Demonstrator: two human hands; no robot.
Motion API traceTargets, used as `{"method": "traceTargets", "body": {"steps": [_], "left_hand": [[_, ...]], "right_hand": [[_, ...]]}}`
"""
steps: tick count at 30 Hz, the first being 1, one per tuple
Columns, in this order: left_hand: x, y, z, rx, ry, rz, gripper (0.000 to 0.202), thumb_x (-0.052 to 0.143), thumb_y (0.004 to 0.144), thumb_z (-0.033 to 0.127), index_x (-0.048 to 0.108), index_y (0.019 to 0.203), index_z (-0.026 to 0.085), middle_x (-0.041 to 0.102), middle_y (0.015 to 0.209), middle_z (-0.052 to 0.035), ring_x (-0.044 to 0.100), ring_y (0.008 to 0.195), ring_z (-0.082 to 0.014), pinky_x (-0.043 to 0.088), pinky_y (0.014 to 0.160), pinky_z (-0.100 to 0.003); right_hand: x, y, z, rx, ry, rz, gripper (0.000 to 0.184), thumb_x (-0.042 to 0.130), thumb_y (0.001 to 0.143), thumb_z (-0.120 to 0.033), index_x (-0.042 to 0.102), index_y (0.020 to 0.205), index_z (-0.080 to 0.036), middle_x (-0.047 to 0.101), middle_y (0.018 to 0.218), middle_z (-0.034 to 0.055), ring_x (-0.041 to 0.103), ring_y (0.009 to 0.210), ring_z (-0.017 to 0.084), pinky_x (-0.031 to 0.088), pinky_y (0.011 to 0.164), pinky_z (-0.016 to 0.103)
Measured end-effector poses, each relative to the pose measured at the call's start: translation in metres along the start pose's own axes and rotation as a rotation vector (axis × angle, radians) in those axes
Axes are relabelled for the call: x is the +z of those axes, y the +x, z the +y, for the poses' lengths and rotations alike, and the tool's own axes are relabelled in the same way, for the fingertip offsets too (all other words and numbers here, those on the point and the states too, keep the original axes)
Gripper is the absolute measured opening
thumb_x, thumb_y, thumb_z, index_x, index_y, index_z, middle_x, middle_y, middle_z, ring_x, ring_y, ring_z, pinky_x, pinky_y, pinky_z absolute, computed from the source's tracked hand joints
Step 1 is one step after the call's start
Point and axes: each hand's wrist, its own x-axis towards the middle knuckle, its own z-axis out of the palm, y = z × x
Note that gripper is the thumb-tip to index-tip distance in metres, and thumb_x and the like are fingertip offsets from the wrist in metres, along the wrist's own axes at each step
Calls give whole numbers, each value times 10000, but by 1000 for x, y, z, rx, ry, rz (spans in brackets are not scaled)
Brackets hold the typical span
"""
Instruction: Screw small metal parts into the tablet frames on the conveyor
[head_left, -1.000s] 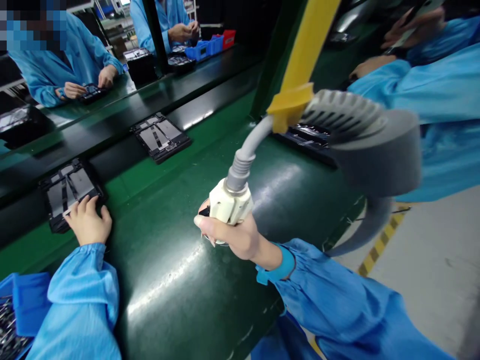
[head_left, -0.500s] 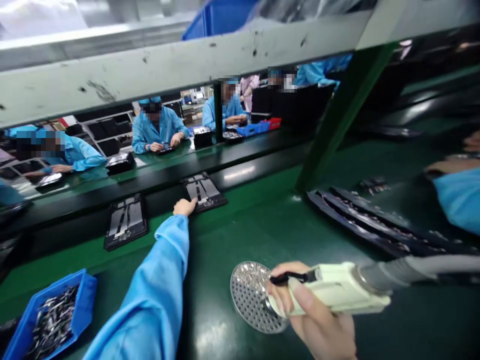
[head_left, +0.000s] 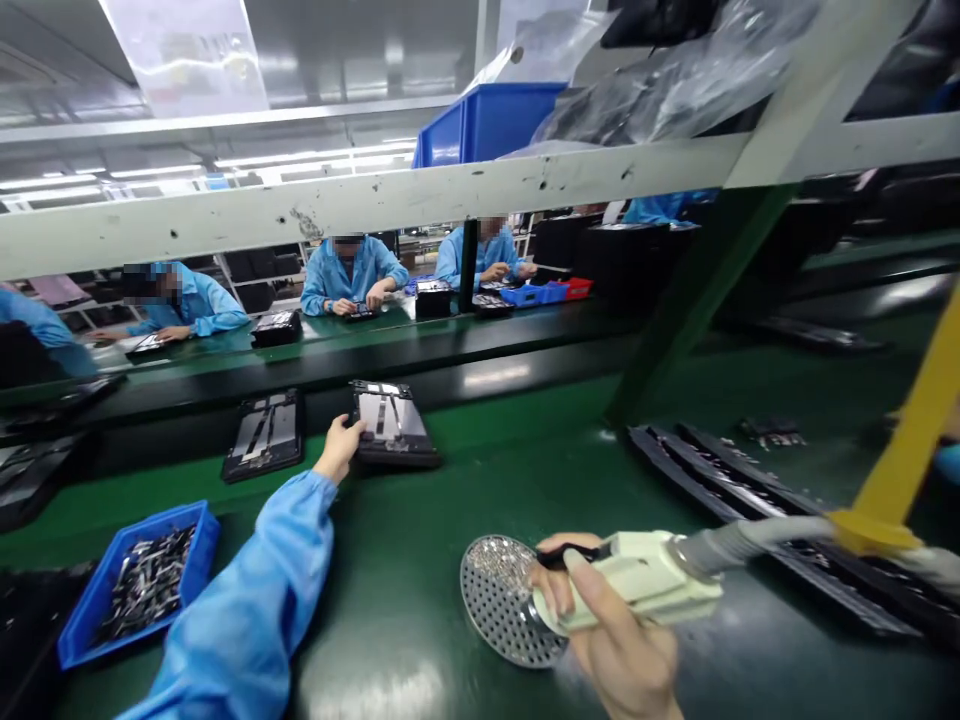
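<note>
My left hand (head_left: 339,447) grips the left edge of an opened tablet (head_left: 394,420), thumb on top, fingers below. This tablet shows a grey battery area with dark strips and looks raised and tilted at the bench's far side. A second opened tablet (head_left: 264,435) lies just left of it. In my right hand (head_left: 619,635) is a pale green hosed tool (head_left: 637,580) with a black lever under my fingers. At the tool's front end is a round perforated metal disc (head_left: 499,615), with small shiny bits on it, over the green bench.
A blue bin (head_left: 82,625) of small metal parts stands at left. Long dark strips (head_left: 720,480) lie at right, near a yellow bracket (head_left: 907,430) around the hose. A white beam (head_left: 375,195) crosses above. Co-workers in blue sit opposite.
My left hand has drawn the tablet slightly left and towards me, lifting and tilting it. My right hand still holds the hosed tool. The view has tipped upwards and shifted.
</note>
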Motion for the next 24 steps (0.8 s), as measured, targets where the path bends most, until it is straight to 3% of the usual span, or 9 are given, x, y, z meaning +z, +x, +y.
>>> {"method": "traceTargets", "body": {"steps": [4, 6, 9, 11, 14, 17, 20, 22, 24], "left_hand": [[-65, -85, -55, -136, -72, -63, 578, 608, 985, 204, 454, 1537, 129, 738, 1262, -143, 731, 1108, -218, 588, 969, -311], [-90, -134, -79, -165, -64, -158, 698, 652, 955, 300, 396, 1586, 148, 779, 1164, -109, 755, 1036, -227, 606, 889, -302], [-110, -189, -95, -159, 160, -312, 969, 682, 891, 541, 253, 1661, 139, 777, 834, -45, 735, 703, -248, 570, 643, -326], [-116, -208, -97, -119, 357, -383, 1029, 622, 881, 625, 211, 1674, 114, 722, 697, -9, 665, 563, -244, 501, 562, -335], [-120, -218, -94, -43, 545, -442, 972, 541, 899, 602, 234, 1661, 81, 715, 695, -8, 671, 603, -256, 484, 614, -342], [-129, -215, -83, 7, 686, -473, 840, 579, 886, 560, 435, 1583, 113, 715, 677, -9, 697, 667, -266, 490, 677, -335], [-155, -203, -64, 66, 839, -334, 478, 607, 907, 510, 736, 1256, 209, 743, 758, -25, 738, 801, -270, 524, 798, -331], [-179, -190, -50, 101, 976, -54, 350, 574, 955, 449, 776, 1093, 198, 754, 866, -46, 742, 950, -301, 530, 934, -385], [-202, -174, -43, 100, 1092, 223, 338, 535, 1000, 380, 758, 1114, 152, 741, 964, -76, 714, 1075, -346, 508, 1025, -498]], "right_hand": [[16, -1, -19, -21, 6, -23, 240, 791, 853, -434, 791, 842, -194, 554, 465, -6, 533, 406, 155, 505, 481, 326], [29, -4, -28, -21, -3, -9, 248, 813, 819, -438, 795, 783, -193, 538, 440, -9, 516, 389, 147, 484, 455, 311], [54, -14, -40, 16, -21, -80, 273, 825, 793, -457, 787, 756, -189, 519, 426, -19, 511, 378, 146, 482, 443, 312], [71, -25, -44, 57, -17, -162, 284, 817, 798, -469, 782, 772, -188, 516, 431, -23, 514, 376, 147, 481, 437, 315], [93, -42, -43, 127, -14, -260, 289, 810, 806, -480, 777, 795, -193, 513, 433, -33, 512, 369, 146, 484, 430, 317], [107, -55, -35, 169, -16, -316, 286, 799, 821, -480, 766, 812, -196, 524, 448, -41, 509, 370, 133, 497, 446, 313], [116, -61, -26, 197, -29, -329, 296, 801, 806, -488, 747, 804, -198, 538, 461, -45, 513, 375, 133, 500, 451, 316], [121, -62, -21, 219, -46, -309, 313, 800, 790, -504, 732, 790, -199, 519, 448, -53, 502, 369, 133, 500, 452, 320], [125, -64, -16, 233, -58, -286, 320, 796, 783, -512, 718, 783, -201, 494, 432, -63, 489, 362, 130, 505, 458, 322]]}}
